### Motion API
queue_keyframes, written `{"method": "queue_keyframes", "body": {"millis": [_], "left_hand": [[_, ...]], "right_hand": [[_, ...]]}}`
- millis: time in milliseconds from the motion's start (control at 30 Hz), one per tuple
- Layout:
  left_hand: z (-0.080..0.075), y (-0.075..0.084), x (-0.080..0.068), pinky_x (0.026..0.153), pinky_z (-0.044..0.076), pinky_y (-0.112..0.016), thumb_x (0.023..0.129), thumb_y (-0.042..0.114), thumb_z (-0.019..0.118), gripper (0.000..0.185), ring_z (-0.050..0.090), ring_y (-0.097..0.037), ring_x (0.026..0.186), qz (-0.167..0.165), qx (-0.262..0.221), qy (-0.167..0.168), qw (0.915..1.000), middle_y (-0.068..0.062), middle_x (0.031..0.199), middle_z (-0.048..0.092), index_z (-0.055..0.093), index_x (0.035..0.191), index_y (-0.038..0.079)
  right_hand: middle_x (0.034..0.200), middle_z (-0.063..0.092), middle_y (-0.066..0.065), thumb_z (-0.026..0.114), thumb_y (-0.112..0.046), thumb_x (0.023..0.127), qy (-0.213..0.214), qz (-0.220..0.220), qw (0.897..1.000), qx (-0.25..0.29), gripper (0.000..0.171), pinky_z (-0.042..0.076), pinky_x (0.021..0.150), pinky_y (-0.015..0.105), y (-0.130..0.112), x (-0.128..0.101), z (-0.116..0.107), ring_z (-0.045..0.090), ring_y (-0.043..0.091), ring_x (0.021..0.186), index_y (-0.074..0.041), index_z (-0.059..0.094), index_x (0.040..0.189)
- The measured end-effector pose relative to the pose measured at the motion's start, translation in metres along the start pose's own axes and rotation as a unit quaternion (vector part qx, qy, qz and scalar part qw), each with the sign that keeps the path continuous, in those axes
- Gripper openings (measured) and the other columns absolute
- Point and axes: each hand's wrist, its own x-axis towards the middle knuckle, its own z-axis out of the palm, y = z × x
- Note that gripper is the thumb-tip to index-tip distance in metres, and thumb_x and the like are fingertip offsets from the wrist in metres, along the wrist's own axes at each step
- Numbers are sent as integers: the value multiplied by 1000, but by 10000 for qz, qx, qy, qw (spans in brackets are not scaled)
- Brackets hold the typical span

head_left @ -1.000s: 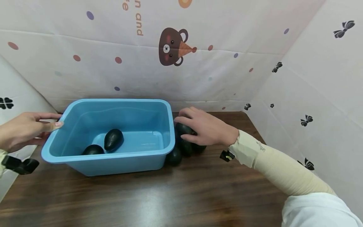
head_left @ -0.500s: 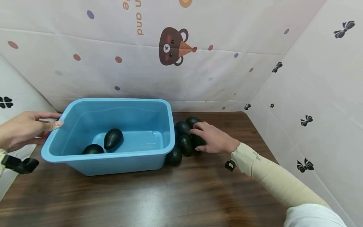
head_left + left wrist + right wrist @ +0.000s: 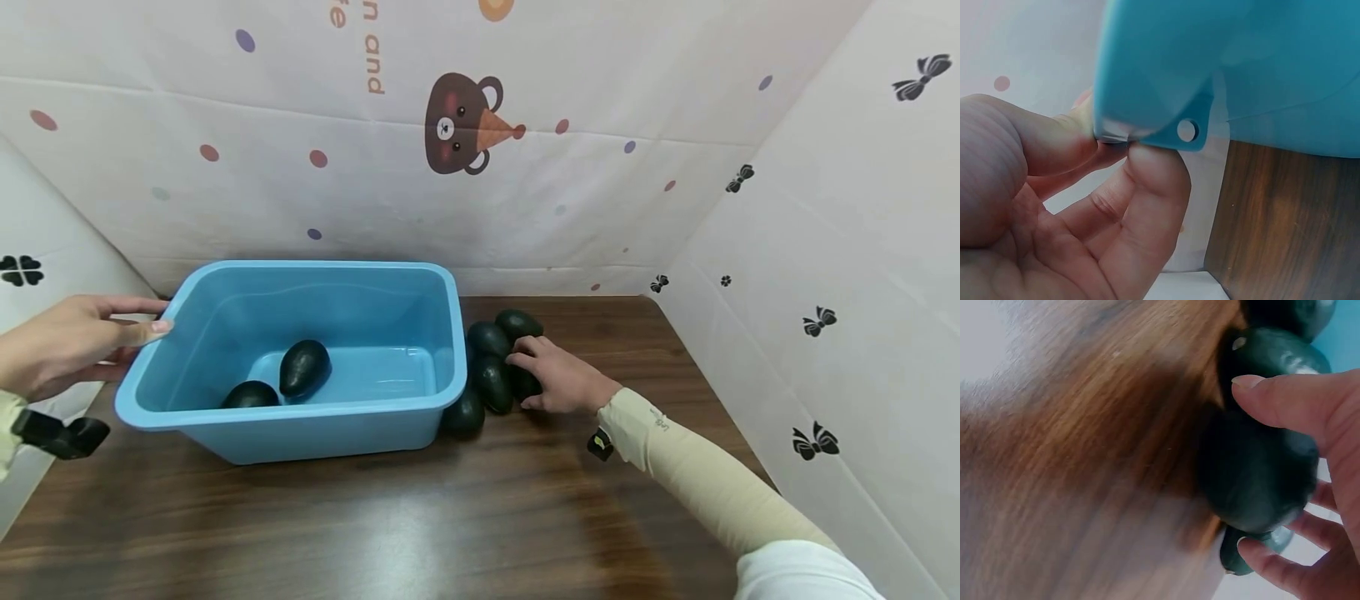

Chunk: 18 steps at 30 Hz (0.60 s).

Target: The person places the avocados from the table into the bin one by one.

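On the left in the head view, my left hand [image 3: 75, 342] grips the left rim of a light blue plastic tub [image 3: 315, 433]. The left wrist view shows the thumb and fingers pinching the tub's rim [image 3: 1147, 134] beside a small hole. Inside the tub lie two dark green avocados, one toward the middle [image 3: 303, 367] and one partly behind the front rim [image 3: 251, 394]. My right hand [image 3: 558, 375] is curled over the rightmost avocado [image 3: 1260, 475] of a group outside the tub, thumb on one side and fingers on the other. That avocado rests low at the table.
Several more avocados [image 3: 491, 383] huddle against the tub's right wall on the dark wooden table [image 3: 465, 525]. A white printed sheet [image 3: 360, 200] hangs right behind the tub, and another white panel [image 3: 772, 275] bounds the right side.
My right hand has moved from above the back of the avocado group rightward and nearer, lowering around the rightmost avocado. The left hand keeps its grip on the tub's rim.
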Motion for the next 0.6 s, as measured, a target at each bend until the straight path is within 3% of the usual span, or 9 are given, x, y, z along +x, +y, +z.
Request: {"method": "queue_keyframes", "body": {"millis": [200,600], "left_hand": [[1,-3,2,79,65,-55,111,38,46,78,70,-25,84,5,49,87,9999,-40,119,63,14,157,-17],[0,-6,3,79,65,-55,111,38,46,78,70,-25,84,10,21,64,10000,-38,116,65,14,157,-17]], "right_hand": [[146,48,9,89,-31,84,96,32,9999,-34,69,54,108,45,6,2,10,48,27,131,-11,59,143],[144,46,13,85,-24,87,238,74,9996,119,61,55,105,45,4,4,17,48,29,129,-9,60,140]]}}
